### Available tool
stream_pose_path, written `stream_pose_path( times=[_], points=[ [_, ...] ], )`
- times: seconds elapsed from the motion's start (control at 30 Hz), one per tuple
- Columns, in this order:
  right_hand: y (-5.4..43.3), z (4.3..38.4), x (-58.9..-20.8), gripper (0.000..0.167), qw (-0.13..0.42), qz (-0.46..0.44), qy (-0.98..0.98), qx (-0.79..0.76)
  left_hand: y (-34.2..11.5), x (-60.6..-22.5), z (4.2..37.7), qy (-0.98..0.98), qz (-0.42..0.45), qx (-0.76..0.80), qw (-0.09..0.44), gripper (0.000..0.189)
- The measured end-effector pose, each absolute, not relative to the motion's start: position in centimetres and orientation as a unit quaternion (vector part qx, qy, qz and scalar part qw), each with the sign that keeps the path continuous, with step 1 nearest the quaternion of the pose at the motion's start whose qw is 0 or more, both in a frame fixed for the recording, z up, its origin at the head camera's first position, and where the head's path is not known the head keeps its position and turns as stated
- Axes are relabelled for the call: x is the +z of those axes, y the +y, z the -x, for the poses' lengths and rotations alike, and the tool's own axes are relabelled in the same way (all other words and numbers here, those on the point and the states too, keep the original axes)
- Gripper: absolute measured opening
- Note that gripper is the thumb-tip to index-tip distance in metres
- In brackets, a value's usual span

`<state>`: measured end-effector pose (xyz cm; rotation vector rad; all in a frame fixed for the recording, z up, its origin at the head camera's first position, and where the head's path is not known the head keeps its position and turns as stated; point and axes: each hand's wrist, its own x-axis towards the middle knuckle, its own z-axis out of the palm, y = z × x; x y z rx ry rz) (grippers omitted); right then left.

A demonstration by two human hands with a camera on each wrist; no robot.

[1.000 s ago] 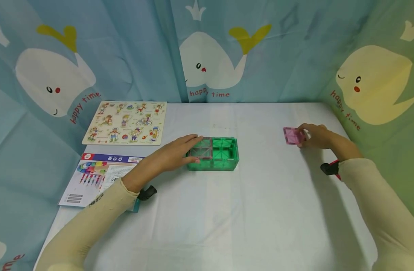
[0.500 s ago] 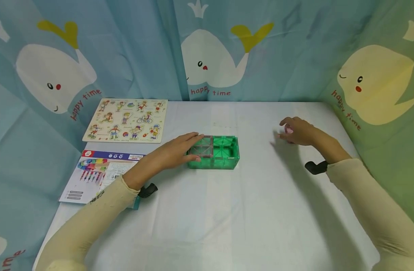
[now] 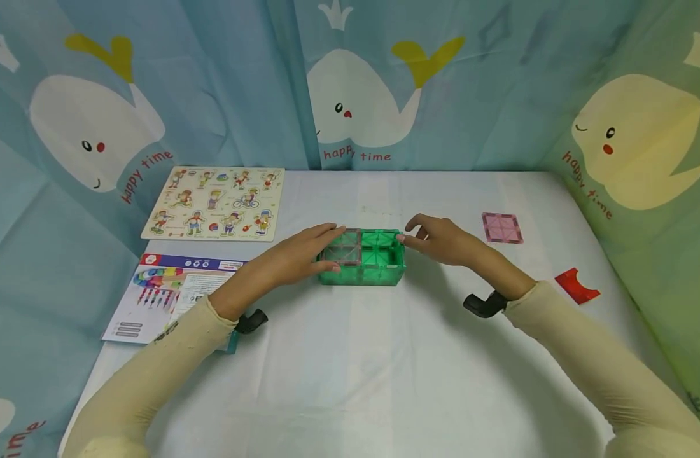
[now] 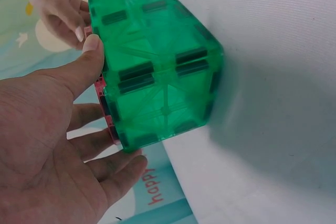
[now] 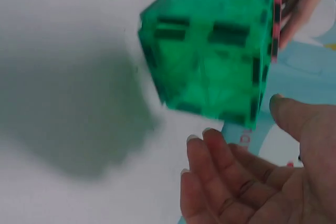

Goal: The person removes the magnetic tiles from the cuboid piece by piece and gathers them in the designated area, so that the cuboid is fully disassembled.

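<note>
A translucent green box of magnetic tiles (image 3: 361, 276) stands mid-table in the head view. A pinkish square tile (image 3: 344, 254) covers the left part of its top, and the right part lies open. My left hand (image 3: 295, 257) grips the box's left end, thumb at the front and fingers over the top and far side, as the left wrist view of the box (image 4: 152, 66) also shows. Beside the right end is my right hand (image 3: 444, 242), fingers loosely bent and holding nothing, its thumb tip close to the corner. A loose pink magnetic tile (image 3: 502, 228) lies flat farther right.
A red piece with curved cut-outs (image 3: 576, 286) lies at the right. On the left are a picture puzzle board (image 3: 212, 207) and a printed box or booklet (image 3: 126, 312). A whale-print curtain (image 3: 241, 83) surrounds the table's back and sides.
My right hand has let go of the pink tile, leaving it on the table, and has moved left to the green box. The red piece has come into full view. My left hand stays put.
</note>
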<state>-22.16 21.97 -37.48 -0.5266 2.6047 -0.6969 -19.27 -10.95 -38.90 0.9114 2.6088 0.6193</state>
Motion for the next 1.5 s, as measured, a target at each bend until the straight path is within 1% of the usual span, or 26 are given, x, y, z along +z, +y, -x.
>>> stream_pose_path(
  times=[0.2, 0.43, 0.6, 1.23, 1.5],
  points=[
    [20.5, 22.0, -38.0, 0.052, 0.205, 0.176, 0.934, -0.232, -10.9, -39.0, 19.3, 0.910, -0.316, 0.216, 0.157, 0.084],
    [20.1, 21.9, -38.0, 0.046, 0.210, 0.160, 0.929, -0.258, -10.9, -39.2, 19.3, 0.911, -0.321, 0.209, 0.154, 0.084],
    [20.1, 21.9, -38.0, 0.046, 0.215, 0.155, 0.925, -0.273, -11.0, -39.1, 19.3, 0.910, -0.323, 0.211, 0.154, 0.084],
    [21.2, 21.9, -37.6, 0.044, 0.226, 0.155, 0.923, -0.269, -10.9, -39.1, 19.3, 0.910, -0.320, 0.211, 0.156, 0.084],
    [22.2, 21.9, -37.9, 0.037, 0.219, 0.166, 0.927, -0.257, -11.0, -39.0, 19.3, 0.910, -0.317, 0.212, 0.160, 0.084]
  ],
)
